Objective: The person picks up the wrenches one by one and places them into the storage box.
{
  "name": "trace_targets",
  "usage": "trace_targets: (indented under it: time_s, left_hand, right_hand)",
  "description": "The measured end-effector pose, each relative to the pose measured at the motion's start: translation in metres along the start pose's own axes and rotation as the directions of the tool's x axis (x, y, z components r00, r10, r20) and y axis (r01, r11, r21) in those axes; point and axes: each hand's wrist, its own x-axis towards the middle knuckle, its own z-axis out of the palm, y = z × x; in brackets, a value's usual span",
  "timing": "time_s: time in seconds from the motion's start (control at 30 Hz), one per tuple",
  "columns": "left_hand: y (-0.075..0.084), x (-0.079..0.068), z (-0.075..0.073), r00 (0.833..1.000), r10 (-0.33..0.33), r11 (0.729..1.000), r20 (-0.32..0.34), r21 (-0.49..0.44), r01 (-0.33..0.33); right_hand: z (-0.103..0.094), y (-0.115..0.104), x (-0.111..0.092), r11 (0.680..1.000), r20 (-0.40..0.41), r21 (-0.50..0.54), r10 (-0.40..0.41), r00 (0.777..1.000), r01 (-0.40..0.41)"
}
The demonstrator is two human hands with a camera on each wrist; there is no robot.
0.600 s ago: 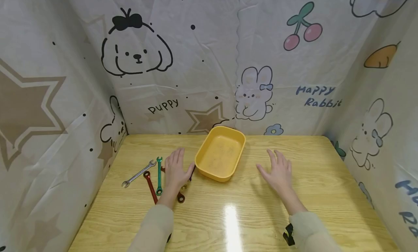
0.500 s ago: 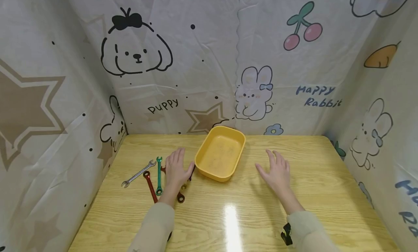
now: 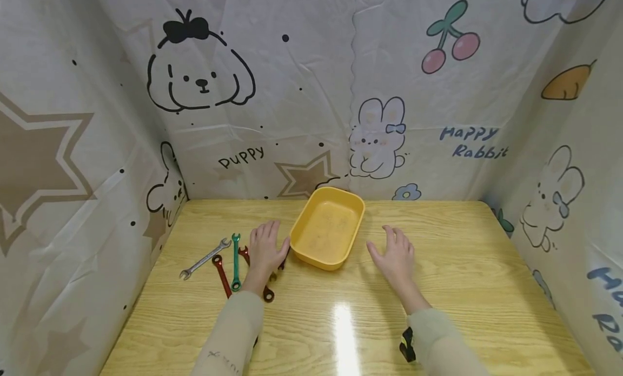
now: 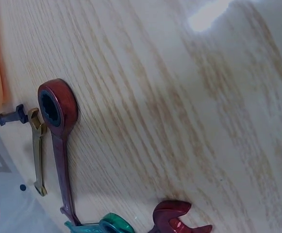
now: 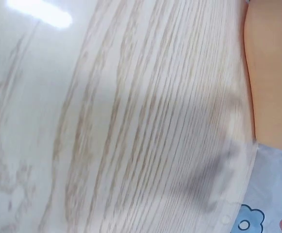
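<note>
I've got printed cloth point(image 3: 311, 51) hanging on the left, right and far sides, and a wood-grain table point(image 3: 452, 268) between. Two light sleeves point(image 3: 236, 330) reach in from the near edge. At the table's far middle I have the yellow tray point(image 3: 327, 230), upright and angled, its bare floor facing up. The hands are apart from each other, fingers spread, neither gripping anything: the left hand point(image 3: 266, 250) is over some wrenches, its thumb just beside the tray, and I can't tell whether it touches; the right hand point(image 3: 395, 258) is to the tray's right, near it. Left of the tray the wrenches lie flat: the silver wrench point(image 3: 205, 259) slants farthest left, the red wrench point(image 3: 222, 275) runs from just near it toward the left sleeve, and the green wrench point(image 3: 236, 262) points far. The wine-coloured wrench point(image 4: 62, 145) runs partly under the left hand in my head view. My left wrist view shows the gold wrench point(image 4: 38, 150) beside its ring end, and a small dark wrench point(image 4: 13, 116) near the tray.
</note>
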Motion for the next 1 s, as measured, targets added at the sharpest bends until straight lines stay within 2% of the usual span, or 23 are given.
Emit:
trace_targets:
  time_s: [0.23, 0.4, 0.53, 0.77, 1.0]
  left_hand:
    - [0.002, 0.004, 0.005, 0.996, 0.076, 0.997, -0.038, 0.001, -0.076]
    - [0.002, 0.006, 0.007, 0.995, 0.088, 0.996, -0.038, 0.014, -0.088]
    - [0.001, 0.007, 0.007, 0.997, 0.076, 0.997, -0.015, 0.025, -0.076]
    - [0.001, 0.012, 0.008, 0.996, 0.042, 0.998, 0.082, 0.035, -0.045]
    - [0.005, 0.023, 0.008, 0.99, 0.058, 0.998, 0.129, 0.028, -0.062]
  right_hand:
    - [0.012, -0.011, 0.002, 0.999, -0.017, 0.044, 0.024, 1.0, -0.024]
    - [0.021, -0.017, 0.003, 0.995, -0.015, 0.085, 0.052, 0.999, -0.051]
    - [0.028, -0.022, 0.004, 0.991, -0.005, 0.107, 0.08, 0.997, -0.079]
    - [0.038, -0.031, 0.003, 0.984, 0.007, 0.135, 0.113, 0.994, -0.113]
    - [0.043, -0.038, 0.005, 0.985, -0.01, 0.131, 0.117, 0.993, -0.115]
